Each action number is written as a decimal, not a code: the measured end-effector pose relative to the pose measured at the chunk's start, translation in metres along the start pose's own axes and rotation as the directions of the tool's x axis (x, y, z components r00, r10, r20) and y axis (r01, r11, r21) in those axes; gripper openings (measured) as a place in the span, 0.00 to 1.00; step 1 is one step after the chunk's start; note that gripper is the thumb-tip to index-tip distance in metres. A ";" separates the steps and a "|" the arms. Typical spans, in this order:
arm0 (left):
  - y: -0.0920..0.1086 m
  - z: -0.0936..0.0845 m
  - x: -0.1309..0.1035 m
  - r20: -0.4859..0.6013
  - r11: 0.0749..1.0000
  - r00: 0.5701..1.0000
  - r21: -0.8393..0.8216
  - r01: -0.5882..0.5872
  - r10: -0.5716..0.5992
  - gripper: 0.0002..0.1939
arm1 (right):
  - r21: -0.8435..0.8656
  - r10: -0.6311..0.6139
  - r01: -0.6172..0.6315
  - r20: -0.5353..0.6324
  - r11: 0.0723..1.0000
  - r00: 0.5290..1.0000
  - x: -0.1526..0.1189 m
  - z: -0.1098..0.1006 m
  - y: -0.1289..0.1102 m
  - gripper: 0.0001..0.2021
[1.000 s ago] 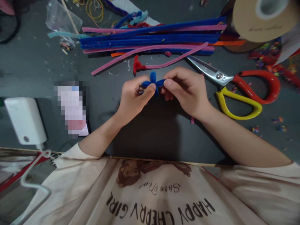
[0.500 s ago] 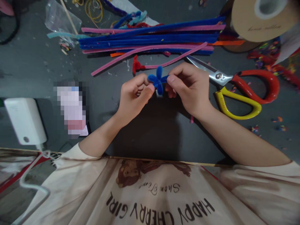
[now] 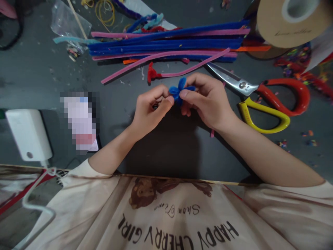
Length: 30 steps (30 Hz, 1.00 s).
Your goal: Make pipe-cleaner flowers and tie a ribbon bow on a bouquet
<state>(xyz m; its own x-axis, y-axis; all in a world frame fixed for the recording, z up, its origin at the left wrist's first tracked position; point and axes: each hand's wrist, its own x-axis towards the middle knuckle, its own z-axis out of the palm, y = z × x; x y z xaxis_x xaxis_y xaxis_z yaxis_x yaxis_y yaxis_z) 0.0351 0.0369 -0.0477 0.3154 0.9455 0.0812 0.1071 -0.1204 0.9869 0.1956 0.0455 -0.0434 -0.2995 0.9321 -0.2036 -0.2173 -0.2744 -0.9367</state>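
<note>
Between my two hands is a small blue pipe-cleaner flower [image 3: 182,83] with several looped petals. The fingers of my left hand [image 3: 152,109] pinch its lower left side. My right hand [image 3: 208,99] has its thumb pressed near the flower's centre, with fingers curled behind it, so its lower petals are partly hidden. Just beyond the hands lies a pink pipe cleaner with a red twisted piece [image 3: 153,73] at its left end. Scissors [image 3: 243,85] with one red and one yellow handle lie open beside my right hand.
A bundle of blue and pink pipe cleaners [image 3: 166,45] lies across the back. A cardboard spool [image 3: 275,24] stands at the back right, near colourful scraps [image 3: 293,62]. On the left are a blurred-out phone [image 3: 80,121] and a white power bank [image 3: 28,135] with a cable.
The flower has shifted slightly right and tilted. My right thumb has moved from the right petal in to the flower's centre, and the hands are closer together.
</note>
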 end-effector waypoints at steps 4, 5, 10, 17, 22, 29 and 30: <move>0.000 0.000 0.000 0.019 1.000 1.000 -0.024 -0.007 0.007 0.16 | 0.024 0.042 -0.042 0.005 0.999 0.999 0.001 -0.002 0.000 0.04; 0.000 0.000 -0.001 0.018 1.000 1.000 -0.028 -0.006 0.006 0.16 | 0.024 0.052 -0.052 0.002 0.998 0.999 0.001 -0.002 -0.001 0.05; 0.000 -0.001 -0.003 -0.022 1.000 1.000 -0.015 -0.015 0.015 0.13 | 0.096 0.082 -0.085 0.034 0.992 0.996 0.002 -0.004 -0.005 0.06; 0.000 -0.001 -0.002 -0.110 1.000 0.994 0.011 0.006 -0.005 0.14 | 0.276 0.177 -0.248 0.260 0.929 0.949 0.002 -0.008 -0.006 0.11; 0.002 0.001 0.000 -0.047 0.999 0.999 -0.032 -0.010 0.008 0.14 | 0.293 0.153 -0.296 0.425 0.909 0.892 0.002 -0.013 -0.002 0.13; -0.009 0.004 0.004 -0.142 0.967 0.984 -0.217 -0.135 0.106 0.12 | 0.183 0.036 -0.048 0.071 0.982 0.997 0.003 -0.006 -0.003 0.07; -0.010 0.004 0.003 -0.128 0.963 0.985 -0.230 -0.141 0.114 0.16 | 0.157 0.021 -0.027 0.038 0.987 0.999 0.003 -0.005 -0.002 0.08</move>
<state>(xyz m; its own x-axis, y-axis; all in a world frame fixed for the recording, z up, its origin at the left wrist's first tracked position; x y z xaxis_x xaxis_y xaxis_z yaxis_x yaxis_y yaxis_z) 0.0394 0.0399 -0.0576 0.2025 0.9564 0.2104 -0.1582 -0.1801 0.9708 0.1998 0.0501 -0.0431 -0.3390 0.9165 -0.2122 -0.3520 -0.3327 -0.8749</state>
